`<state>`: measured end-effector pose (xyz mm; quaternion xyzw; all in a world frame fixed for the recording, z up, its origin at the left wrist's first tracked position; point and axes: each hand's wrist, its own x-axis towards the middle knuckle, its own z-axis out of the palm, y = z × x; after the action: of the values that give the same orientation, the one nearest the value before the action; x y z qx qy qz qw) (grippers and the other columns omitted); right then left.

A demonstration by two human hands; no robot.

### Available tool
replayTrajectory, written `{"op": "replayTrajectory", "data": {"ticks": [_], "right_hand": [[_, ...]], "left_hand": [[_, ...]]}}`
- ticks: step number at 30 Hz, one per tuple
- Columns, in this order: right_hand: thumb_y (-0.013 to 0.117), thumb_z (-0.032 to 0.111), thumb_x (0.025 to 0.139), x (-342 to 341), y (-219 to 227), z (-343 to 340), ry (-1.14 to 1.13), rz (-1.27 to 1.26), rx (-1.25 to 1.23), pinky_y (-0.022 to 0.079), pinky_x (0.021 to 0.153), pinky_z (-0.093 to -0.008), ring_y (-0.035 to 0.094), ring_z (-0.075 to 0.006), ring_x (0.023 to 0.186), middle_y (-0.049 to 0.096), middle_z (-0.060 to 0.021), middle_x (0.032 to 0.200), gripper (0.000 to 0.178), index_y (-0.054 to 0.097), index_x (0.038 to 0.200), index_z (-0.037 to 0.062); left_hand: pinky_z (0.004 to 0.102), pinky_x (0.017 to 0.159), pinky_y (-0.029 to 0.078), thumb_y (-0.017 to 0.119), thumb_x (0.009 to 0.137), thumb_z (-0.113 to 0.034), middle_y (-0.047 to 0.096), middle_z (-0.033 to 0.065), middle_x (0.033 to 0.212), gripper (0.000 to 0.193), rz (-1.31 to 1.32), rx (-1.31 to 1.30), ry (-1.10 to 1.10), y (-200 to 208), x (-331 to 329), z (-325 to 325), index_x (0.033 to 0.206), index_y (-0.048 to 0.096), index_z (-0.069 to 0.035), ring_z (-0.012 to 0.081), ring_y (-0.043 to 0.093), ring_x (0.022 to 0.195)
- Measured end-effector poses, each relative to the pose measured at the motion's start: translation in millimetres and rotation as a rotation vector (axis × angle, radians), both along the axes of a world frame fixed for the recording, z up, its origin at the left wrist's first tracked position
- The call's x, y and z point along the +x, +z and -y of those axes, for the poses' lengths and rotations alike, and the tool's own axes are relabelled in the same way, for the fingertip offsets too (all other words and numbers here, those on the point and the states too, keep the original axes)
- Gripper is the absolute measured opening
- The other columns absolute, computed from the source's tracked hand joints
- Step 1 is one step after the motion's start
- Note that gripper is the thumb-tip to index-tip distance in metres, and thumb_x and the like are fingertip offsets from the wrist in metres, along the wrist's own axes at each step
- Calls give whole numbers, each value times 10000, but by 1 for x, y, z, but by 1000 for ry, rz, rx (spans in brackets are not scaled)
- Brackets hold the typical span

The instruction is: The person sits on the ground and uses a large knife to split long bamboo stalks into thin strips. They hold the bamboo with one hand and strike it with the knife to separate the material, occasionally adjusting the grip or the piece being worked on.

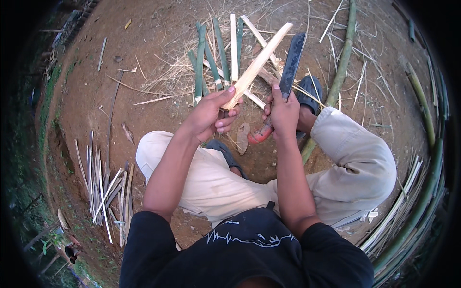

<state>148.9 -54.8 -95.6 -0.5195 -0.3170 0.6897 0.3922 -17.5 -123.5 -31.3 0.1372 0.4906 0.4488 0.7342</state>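
Note:
My left hand [213,111] is closed round the lower end of a pale split bamboo strip [261,60], which slants up and to the right. In my right hand [283,113] is a machete with a dark, broad blade [292,62] pointing away from me. Its curved red handle [260,134] shows below my fingers. Blade and strip are apart, with a narrow gap between them. Beyond my hands, several split bamboo pieces [199,65] lie fanned on the ground, some green side up, others showing pale inner wood.
Thin shavings [168,72] litter the dirt around the pieces. A long green bamboo pole [343,62] runs along my right, by my sandalled foot [310,91]. Narrow strips [103,187] are heaped at the left. More poles and strips [413,221] curve along the right edge.

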Motion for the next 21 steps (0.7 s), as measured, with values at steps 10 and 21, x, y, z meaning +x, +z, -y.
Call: {"op": "replayTrajectory", "data": {"ticks": [10, 21], "right_hand": [[614, 278, 963, -9, 29, 23, 278, 420, 484, 375, 501, -290, 439, -81, 520, 509, -28, 560, 271, 667, 1001, 15], [639, 179, 899, -2, 61, 43, 451, 457, 949, 517, 598, -396, 659, -321, 702, 667, -138, 851, 229, 655, 1088, 50]], "left_hand": [[250, 309, 289, 451, 1008, -367, 414, -15, 535, 339, 1, -132, 78, -9, -11, -9, 815, 476, -90, 80, 331, 329], [277, 373, 309, 352, 1013, -436, 333, -25, 499, 419, 15, -81, 200, -8, -10, -5, 736, 398, -125, 109, 336, 370]]}}
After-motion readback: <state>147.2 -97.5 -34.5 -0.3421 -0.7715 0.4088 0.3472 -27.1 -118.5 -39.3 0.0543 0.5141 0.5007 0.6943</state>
